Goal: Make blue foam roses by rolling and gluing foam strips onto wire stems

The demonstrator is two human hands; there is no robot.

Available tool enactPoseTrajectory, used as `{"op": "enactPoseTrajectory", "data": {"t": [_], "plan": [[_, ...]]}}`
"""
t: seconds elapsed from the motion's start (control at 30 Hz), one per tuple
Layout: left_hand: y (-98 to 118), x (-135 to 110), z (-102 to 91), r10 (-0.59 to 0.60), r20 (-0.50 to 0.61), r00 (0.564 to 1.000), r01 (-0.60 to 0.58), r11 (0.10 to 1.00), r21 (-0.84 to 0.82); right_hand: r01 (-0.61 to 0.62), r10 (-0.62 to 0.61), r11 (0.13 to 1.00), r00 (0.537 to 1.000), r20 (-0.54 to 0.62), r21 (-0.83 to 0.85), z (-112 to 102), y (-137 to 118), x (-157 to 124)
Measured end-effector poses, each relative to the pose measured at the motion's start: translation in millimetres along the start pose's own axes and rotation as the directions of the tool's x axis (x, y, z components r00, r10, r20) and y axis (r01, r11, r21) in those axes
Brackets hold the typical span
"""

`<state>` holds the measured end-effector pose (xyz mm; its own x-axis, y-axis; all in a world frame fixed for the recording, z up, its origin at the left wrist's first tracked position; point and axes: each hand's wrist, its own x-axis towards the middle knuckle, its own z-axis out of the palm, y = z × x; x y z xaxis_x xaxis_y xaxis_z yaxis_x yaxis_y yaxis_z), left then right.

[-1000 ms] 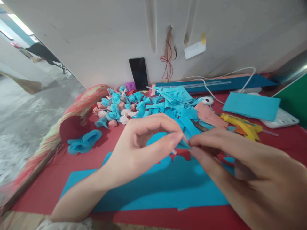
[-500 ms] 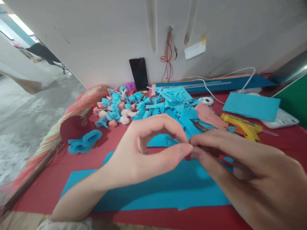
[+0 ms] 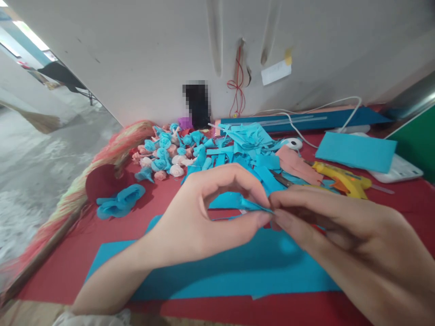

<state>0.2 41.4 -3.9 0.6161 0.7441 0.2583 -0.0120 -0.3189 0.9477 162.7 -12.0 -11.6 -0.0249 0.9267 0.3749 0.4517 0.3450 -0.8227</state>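
My left hand [image 3: 204, 222] and my right hand [image 3: 343, 231] meet at their fingertips over a wide blue paper sheet [image 3: 217, 274]. Each pinches with thumb and forefinger on a small strip of blue crepe paper [image 3: 254, 206], whose narrow edge shows between the fingers of the left. The rest of that strip is hidden by the fingers. Behind the hands is a heap of cut blue paper [image 3: 249, 138]. Left of the heap lie several blue, pink and white paper roses [image 3: 163, 154], and nearer me sits a larger blue paper flower [image 3: 120, 200].
A yellow glue gun [image 3: 350, 179] rests at the right beside pink paper [image 3: 294, 165] and a folded blue piece [image 3: 356, 151]. A white cable [image 3: 292, 120] runs along the back wall. On the left, a broom [image 3: 73, 194] lies across the red tabletop [image 3: 64, 258].
A twisted edge of blue crepe paper now shows between the left fingers, where it was hidden before. Both hands stay almost in place, their fingertips slightly shifted.
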Motion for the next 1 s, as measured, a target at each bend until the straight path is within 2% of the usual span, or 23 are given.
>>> {"op": "enactPoseTrajectory", "data": {"t": [0.13, 0.53, 0.77, 1.0], "plan": [[-1.0, -0.9, 0.1, -0.024, 0.007, 1.000, 0.024, 0.999, -0.040, -0.037, 0.037, 0.999, 0.999, 0.008, 0.003, 1.7, -2.6, 5.4], [0.7, -1.2, -0.2, -0.012, -0.016, 1.000, 0.013, 0.999, 0.032, 0.041, -0.039, 0.996, 0.999, 0.021, -0.076, -1.5, -1.9, 4.5], [-0.8, -1.3, 1.2, 0.002, -0.032, 0.999, -0.001, 0.998, 0.055, 0.041, -0.042, 0.998, 0.999, -0.020, -0.046, -0.9, 0.9, 3.0], [3.1, -0.9, 1.6, 0.015, -0.094, 0.995, -0.006, 0.996, 0.090, -0.055, 0.057, 0.998, 0.994, -0.088, 0.026, 2.1, 4.8, 8.1]]}}
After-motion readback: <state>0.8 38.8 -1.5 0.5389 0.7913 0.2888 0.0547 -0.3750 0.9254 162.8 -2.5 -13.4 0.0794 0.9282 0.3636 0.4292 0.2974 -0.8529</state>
